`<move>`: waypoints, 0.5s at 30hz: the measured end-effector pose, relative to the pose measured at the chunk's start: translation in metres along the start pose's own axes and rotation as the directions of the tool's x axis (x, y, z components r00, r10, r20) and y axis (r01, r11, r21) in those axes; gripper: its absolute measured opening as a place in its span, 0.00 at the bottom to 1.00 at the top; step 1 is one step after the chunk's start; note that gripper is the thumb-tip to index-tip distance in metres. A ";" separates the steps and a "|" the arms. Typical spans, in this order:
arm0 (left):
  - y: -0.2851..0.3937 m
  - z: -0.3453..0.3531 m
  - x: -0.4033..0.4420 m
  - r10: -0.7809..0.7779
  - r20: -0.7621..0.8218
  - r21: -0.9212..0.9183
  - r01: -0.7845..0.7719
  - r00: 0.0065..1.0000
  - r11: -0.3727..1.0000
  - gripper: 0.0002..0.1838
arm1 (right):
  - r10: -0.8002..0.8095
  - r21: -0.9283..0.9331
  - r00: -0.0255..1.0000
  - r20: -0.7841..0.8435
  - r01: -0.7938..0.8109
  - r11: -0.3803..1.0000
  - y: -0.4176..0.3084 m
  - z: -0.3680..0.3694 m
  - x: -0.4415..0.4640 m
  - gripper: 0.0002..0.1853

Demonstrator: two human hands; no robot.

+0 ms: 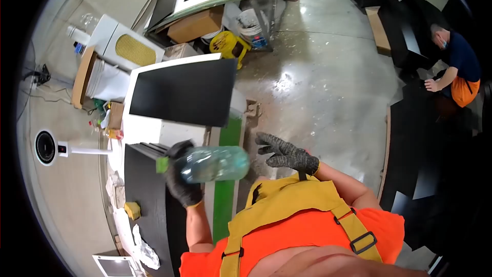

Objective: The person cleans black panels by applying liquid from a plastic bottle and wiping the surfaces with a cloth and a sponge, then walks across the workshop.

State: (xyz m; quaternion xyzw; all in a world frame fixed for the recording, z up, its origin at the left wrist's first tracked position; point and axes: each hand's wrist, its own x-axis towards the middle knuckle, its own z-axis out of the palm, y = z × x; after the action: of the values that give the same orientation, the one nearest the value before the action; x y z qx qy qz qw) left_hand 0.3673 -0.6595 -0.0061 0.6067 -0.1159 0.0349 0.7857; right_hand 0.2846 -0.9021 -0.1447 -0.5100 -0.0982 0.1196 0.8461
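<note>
In a dark glove, my left hand (183, 179) is wrapped round a clear, greenish plastic bottle (218, 164). The bottle lies sideways in my grasp, its green cap (162, 164) pointing left. My right hand (287, 155), in a grey knitted glove, is held out in front of my body with its fingers apart and nothing in them. It is a short way right of the bottle's base, not touching it. Beneath my left hand are several stacked black boards (148, 190).
A large black panel (184, 92) rests on a white surface ahead. Beyond it stand a yellow bucket (228, 46) and a cardboard box (196, 24). A yellow sponge-like block (132, 210) sits on the black boards. At right a co-worker (456, 66) crouches beside black panels (420, 123).
</note>
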 end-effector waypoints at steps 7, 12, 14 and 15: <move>-0.109 0.131 -0.007 -0.192 0.170 0.274 0.141 0.967 0.951 0.16 | 0.007 -0.075 0.970 -0.243 -0.026 0.997 -0.032 -0.073 -0.038 0.46; -0.144 0.181 0.008 -0.485 0.316 -0.076 0.532 0.815 0.843 0.27 | 0.037 0.275 0.931 -0.362 0.069 0.959 -0.015 -0.108 -0.061 0.40; -0.146 0.211 0.014 -0.460 0.463 -0.088 0.556 0.757 0.827 0.30 | -0.010 0.362 0.916 -0.400 0.168 0.917 -0.005 -0.124 -0.065 0.37; -0.152 0.223 0.018 -0.441 0.519 -0.099 0.564 0.732 0.820 0.32 | -0.020 0.398 0.908 -0.418 0.203 0.895 -0.008 -0.134 -0.067 0.37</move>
State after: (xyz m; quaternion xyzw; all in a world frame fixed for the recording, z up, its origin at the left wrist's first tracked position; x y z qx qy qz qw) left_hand 0.3832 -0.9148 -0.0929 0.5005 -0.1379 -0.3449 0.7820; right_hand 0.2599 -1.0382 -0.2021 -0.3163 0.0779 -0.0192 0.9453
